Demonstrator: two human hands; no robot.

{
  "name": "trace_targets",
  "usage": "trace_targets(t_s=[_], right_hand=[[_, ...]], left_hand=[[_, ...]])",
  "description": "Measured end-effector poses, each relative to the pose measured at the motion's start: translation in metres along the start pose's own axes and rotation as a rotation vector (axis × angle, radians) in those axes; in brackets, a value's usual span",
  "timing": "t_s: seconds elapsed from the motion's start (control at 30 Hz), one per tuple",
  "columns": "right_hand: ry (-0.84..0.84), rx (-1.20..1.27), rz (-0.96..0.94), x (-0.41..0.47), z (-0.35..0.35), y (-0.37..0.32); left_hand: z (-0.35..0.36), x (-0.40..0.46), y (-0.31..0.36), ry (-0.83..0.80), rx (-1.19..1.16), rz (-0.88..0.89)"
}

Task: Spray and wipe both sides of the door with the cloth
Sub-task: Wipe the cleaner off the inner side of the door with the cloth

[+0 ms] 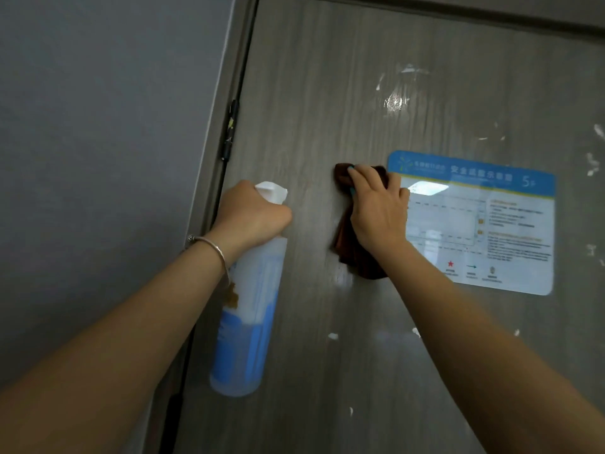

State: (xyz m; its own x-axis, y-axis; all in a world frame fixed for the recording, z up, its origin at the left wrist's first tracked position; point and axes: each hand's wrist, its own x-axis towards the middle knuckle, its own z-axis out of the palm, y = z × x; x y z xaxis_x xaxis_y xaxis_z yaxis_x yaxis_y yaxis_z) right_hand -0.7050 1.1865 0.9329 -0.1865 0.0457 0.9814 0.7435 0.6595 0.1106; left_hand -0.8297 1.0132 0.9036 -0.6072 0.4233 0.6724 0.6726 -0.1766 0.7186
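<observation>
Right hand (376, 211) presses the brown cloth (348, 253) flat against the door (311, 93), fingers spread over it, just left of the blue notice (474, 224). Left hand (252, 214) is wrapped round the neck of the spray bottle (248, 322), which hangs upright near the hinge (230, 132) edge. Bare unwiped panel lies mostly above and below the cloth; the right hand is nearer it, so the next stroke probably runs vertically

Grey wood-grain door (327, 93), brown cloth (347, 244), blue-and-white spray bottle (248, 322).
</observation>
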Motion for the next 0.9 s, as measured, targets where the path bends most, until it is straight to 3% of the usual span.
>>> trace_targets(t_s=[0.23, 0.47, 0.63, 0.77, 0.9], right_hand=[[0.211, -0.165, -0.187, 0.005, 0.018, 0.008], [0.207, -0.138, -0.208, -0.034, 0.02, 0.005], [0.107, -0.099, -0.252, -0.108, 0.019, 0.002], [-0.067, 0.001, -0.357, -0.182, 0.01, 0.002], [-0.122, 0.258, -0.211, -0.198, -0.002, 0.005]], left_hand=[[0.017, 0.045, 0.001, 0.051, -0.023, 0.017], [0.021, 0.036, -0.004, 0.021, -0.025, 0.001], [0.007, 0.016, 0.005, 0.042, -0.043, -0.01], [-0.006, -0.013, 0.013, 0.016, -0.064, -0.017], [-0.011, -0.03, 0.013, -0.005, -0.111, -0.041]])
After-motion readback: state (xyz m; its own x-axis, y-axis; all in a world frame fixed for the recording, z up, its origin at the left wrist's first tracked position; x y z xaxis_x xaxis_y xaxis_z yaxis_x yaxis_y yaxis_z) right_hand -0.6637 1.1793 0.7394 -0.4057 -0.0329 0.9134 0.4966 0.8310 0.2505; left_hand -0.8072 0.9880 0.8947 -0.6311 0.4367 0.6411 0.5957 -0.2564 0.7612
